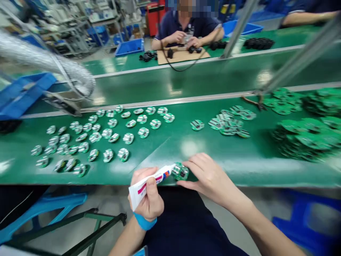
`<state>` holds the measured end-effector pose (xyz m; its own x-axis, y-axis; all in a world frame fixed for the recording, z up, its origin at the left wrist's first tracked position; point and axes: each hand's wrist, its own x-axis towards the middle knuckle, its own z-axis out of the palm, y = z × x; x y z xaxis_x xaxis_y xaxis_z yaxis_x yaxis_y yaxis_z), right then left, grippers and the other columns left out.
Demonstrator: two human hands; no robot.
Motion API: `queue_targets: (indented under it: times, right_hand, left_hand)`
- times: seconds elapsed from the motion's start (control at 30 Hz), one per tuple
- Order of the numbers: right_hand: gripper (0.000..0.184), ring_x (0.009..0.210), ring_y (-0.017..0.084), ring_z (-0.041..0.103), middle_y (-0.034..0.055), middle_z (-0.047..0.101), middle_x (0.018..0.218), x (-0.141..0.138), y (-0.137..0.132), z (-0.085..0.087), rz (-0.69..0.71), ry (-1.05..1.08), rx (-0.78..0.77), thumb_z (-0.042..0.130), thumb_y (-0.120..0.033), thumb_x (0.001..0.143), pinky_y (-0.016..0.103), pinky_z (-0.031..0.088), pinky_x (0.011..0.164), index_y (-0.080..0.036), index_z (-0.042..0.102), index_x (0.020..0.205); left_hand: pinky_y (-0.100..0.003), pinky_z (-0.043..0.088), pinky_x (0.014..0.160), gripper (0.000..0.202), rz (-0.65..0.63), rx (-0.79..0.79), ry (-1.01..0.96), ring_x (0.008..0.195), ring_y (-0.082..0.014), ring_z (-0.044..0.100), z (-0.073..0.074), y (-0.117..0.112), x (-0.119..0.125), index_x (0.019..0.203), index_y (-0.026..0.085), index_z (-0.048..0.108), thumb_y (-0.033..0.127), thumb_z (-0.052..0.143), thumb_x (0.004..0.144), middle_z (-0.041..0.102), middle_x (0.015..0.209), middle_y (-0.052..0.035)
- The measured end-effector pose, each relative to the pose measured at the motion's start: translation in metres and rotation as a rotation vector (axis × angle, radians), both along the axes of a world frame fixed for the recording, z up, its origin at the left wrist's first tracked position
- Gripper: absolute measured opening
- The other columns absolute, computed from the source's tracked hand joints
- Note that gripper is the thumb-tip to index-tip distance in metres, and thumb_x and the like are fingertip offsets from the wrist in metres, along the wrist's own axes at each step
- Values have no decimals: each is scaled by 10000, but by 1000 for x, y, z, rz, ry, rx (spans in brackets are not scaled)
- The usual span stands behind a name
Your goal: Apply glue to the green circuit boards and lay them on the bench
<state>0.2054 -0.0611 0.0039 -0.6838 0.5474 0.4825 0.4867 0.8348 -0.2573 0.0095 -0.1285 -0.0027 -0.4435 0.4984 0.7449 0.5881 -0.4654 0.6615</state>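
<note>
While the left hand point(146, 199) pinches a white tube point(149, 181) against a green board point(180, 171), the right hand point(210, 177) steadies it, fingers spread (blue wristband point(144, 222)).

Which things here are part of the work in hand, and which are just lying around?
In use:
White squeeze tube in the left hand
Round green circuit board under the right hand

Lying about:
Rows of round boards
Pliers
Silver ducting hose
Blue plastic tray
</note>
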Motion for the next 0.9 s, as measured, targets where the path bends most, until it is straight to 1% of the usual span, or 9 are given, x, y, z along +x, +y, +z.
queue_targets:
  times: [0.1, 0.17, 0.27, 0.33, 0.47, 0.57, 0.67, 0.77, 0.9]
  right_hand:
    - [326, 831, 259, 629, 104, 695, 935, -3, 7, -10, 10, 41, 20, 651, -457, 1050, 419, 501, 767, -135, 650, 1102]
    - [325, 834, 267, 659, 97, 705, 942, -8, 15, -18, 39, 66, 49, 635, -478, 1054, 432, 510, 772, -161, 659, 1123]
    - [330, 811, 300, 691, 98, 720, 928, -24, 30, -25, 107, 102, 69, 628, -533, 1037, 472, 519, 744, -213, 680, 1099]
    - [287, 790, 309, 701, 102, 731, 909, -42, 39, -22, 160, 113, 88, 645, -525, 1028, 489, 525, 732, -245, 684, 1073]
    - [298, 766, 282, 699, 91, 737, 907, -99, 60, 1, 318, 70, 157, 594, -539, 1055, 474, 529, 717, -252, 669, 1088]
    - [383, 789, 268, 682, 83, 723, 921, -165, 78, 20, 447, 25, 211, 568, -586, 1059, 447, 510, 734, -217, 667, 1090]
    - [396, 837, 264, 666, 88, 713, 931, -252, 86, 37, 566, -53, 249, 678, -572, 1009, 408, 474, 761, -179, 688, 1062]
    - [458, 895, 274, 649, 91, 709, 942, -354, 75, 48, 634, -174, 228, 796, -605, 911, 401, 444, 826, -164, 714, 1007]
    - [515, 1038, 292, 634, 122, 718, 1051, -487, 42, 52, 669, -296, 144, 800, -638, 894, 395, 422, 886, -147, 752, 1041]
  left_hand:
    - [-332, 597, 746, 195, 69, 6, -154, 854, -203, 719, 0, -14, -14, 1041, 208, 763, 270, 578, 1046, 747, 907, -53]
    - [-307, 604, 728, 231, 124, 16, -344, 847, -193, 717, -3, -22, -28, 1002, 205, 766, 298, 562, 1058, 737, 902, -56]
    - [-261, 580, 607, 267, 171, 39, -682, 701, -165, 703, -9, -36, -56, 953, 184, 762, 371, 597, 1049, 724, 841, -52]
    - [-244, 549, 549, 292, 227, 56, -844, 613, -147, 670, -14, -51, -79, 951, 163, 760, 435, 670, 1004, 727, 810, -56]
    - [-249, 542, 592, 384, 436, 92, -998, 647, -148, 657, -26, -85, -131, 979, 141, 757, 520, 762, 913, 735, 836, -74]
    - [-245, 529, 623, 422, 558, 146, -1090, 654, -131, 616, -37, -108, -168, 988, 142, 768, 538, 811, 851, 702, 815, -45]
    - [-233, 509, 610, 448, 630, 209, -1176, 668, -124, 596, -49, -130, -193, 964, 141, 780, 529, 884, 766, 673, 804, -24]
    - [-228, 502, 591, 467, 710, 228, -1244, 673, -118, 583, -62, -151, -203, 947, 135, 787, 525, 916, 724, 675, 830, -27]
    - [-213, 487, 544, 480, 815, 263, -1310, 677, -116, 580, -70, -178, -207, 921, 131, 789, 515, 944, 677, 675, 837, -27]
